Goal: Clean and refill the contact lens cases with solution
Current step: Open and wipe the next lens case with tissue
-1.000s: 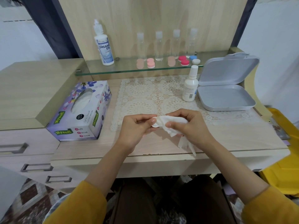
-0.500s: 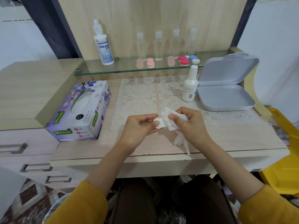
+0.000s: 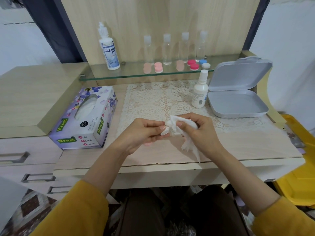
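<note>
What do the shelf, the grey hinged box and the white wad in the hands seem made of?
The shelf looks like clear glossy glass: greenish edge, wood showing through. The grey hinged box is probably matte moulded plastic, given its rounded corners and dull sheen. The white wad, pinched by the left hand and right hand, looks like thin tissue paper: crumpled, with a limp tail.

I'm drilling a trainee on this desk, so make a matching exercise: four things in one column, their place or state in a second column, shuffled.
Column one:
1 tissue
2 tall solution bottle
3 small white bottle
4 grey case

Column two:
A on the glass shelf
B lid open
C held in the right hand
D standing on the lace mat

Pairs: 1-C, 2-A, 3-D, 4-B.
</note>
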Motion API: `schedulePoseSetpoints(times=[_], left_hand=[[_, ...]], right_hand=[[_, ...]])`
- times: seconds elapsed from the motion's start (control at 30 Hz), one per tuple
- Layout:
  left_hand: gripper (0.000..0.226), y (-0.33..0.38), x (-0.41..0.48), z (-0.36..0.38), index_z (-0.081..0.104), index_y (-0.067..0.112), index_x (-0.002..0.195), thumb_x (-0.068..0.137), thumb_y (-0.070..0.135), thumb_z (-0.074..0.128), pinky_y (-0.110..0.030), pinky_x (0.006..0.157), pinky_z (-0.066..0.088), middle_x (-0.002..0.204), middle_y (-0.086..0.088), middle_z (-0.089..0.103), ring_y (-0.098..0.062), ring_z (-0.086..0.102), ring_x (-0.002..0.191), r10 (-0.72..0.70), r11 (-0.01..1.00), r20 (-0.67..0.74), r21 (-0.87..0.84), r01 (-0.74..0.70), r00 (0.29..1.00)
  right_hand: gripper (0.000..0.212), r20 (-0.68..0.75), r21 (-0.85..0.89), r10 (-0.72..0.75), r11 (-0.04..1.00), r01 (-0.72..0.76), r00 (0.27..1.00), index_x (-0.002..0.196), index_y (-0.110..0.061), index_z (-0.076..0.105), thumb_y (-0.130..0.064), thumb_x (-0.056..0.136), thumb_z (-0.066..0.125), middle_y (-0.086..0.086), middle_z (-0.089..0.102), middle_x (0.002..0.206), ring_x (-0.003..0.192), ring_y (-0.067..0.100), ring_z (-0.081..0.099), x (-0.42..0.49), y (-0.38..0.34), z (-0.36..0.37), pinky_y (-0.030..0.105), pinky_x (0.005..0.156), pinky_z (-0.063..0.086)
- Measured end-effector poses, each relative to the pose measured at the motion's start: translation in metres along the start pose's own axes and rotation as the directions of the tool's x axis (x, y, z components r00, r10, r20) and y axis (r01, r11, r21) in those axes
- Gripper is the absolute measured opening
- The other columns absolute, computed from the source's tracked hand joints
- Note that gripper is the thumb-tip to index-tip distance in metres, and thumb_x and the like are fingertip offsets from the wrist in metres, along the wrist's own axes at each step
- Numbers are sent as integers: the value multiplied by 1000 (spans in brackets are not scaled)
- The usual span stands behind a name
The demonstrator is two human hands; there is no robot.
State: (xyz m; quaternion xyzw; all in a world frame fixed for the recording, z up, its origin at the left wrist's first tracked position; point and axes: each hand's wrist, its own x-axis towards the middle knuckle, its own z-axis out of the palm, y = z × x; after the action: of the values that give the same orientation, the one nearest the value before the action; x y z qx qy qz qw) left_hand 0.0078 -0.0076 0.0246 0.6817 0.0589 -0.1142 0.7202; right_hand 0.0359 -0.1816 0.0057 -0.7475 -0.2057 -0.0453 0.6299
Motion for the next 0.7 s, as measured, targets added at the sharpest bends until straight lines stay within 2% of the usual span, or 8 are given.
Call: schedulePoseSetpoints(times=[0.07, 0.2, 0.27, 0.37, 0.4, 0.5, 0.57, 0.7], left_hand=[[23, 0, 3, -3, 65, 3, 105, 83, 4, 61, -26, 86, 49, 94, -12, 71, -17, 68, 89, 33, 991, -18, 132, -30, 999], [33, -3, 11, -6, 62, 5, 115, 82, 5, 65, -12, 85, 48, 100, -7, 69, -9, 65, 91, 189, 941, -176, 314, -127, 966], [34, -6, 16, -7, 63, 10, 116, 82, 8, 67, -11, 84, 46, 102, -1, 68, -3, 62, 86, 294, 862, -237, 484, -150, 926], [36, -12, 22, -7, 63, 15, 116, 81, 12, 67, -19, 92, 41, 110, 0, 66, -9, 59, 97, 396, 715, -229, 684, -142, 889], [37, -14, 24, -7, 63, 14, 117, 81, 12, 68, -18, 93, 39, 113, -2, 65, -11, 58, 101, 412, 682, -208, 716, -150, 887], [38, -22, 27, -8, 61, 11, 120, 82, 12, 66, -8, 86, 32, 116, -5, 65, -16, 56, 108, 427, 570, -128, 807, -157, 895], [37, -26, 29, -8, 60, 11, 120, 84, 11, 64, -12, 88, 32, 116, -6, 65, -19, 55, 111, 437, 513, -97, 843, -160, 894], [38, -28, 29, -10, 60, 12, 120, 83, 16, 66, -15, 88, 34, 116, -5, 64, -18, 55, 108, 452, 532, -104, 829, -174, 886]], right_hand=[[17, -11, 24, 19, 1000, -19, 1000, 91, -15, 66, -2, 81, 65, -6, 65, 85, 73, 2, 59, -1, 0, -2, 16, 66, 47], [23, -83, -32, 57, 998, -60, 995, 77, -20, 50, 1, 81, 59, -7, 53, 75, 65, 8, 49, 0, -1, -5, 25, 59, 42], [24, -81, -61, 53, 996, -58, 995, 73, -19, 49, 3, 81, 56, -7, 51, 70, 59, 7, 46, 1, -3, -7, 22, 55, 40], [27, -67, -89, 34, 995, -40, 997, 70, -24, 57, 0, 80, 61, -11, 58, 70, 62, 21, 54, 1, -5, -8, 30, 56, 45], [28, -75, -102, 28, 994, -35, 997, 70, -27, 60, -1, 80, 63, -13, 61, 72, 65, 22, 57, 0, -5, -9, 29, 57, 46], [24, -112, -161, 0, 987, -18, 994, 75, -28, 67, -4, 79, 66, -17, 65, 76, 61, 5, 56, -2, -6, -10, 12, 56, 43], [20, -121, -188, -12, 982, -11, 993, 79, -25, 68, -5, 80, 65, -19, 64, 76, 62, 2, 55, -2, -6, -11, 9, 56, 41], [15, -105, -263, -45, 965, 16, 993, 83, -17, 71, -4, 80, 63, -20, 62, 71, 61, 2, 53, -5, -6, -9, 12, 55, 39]])
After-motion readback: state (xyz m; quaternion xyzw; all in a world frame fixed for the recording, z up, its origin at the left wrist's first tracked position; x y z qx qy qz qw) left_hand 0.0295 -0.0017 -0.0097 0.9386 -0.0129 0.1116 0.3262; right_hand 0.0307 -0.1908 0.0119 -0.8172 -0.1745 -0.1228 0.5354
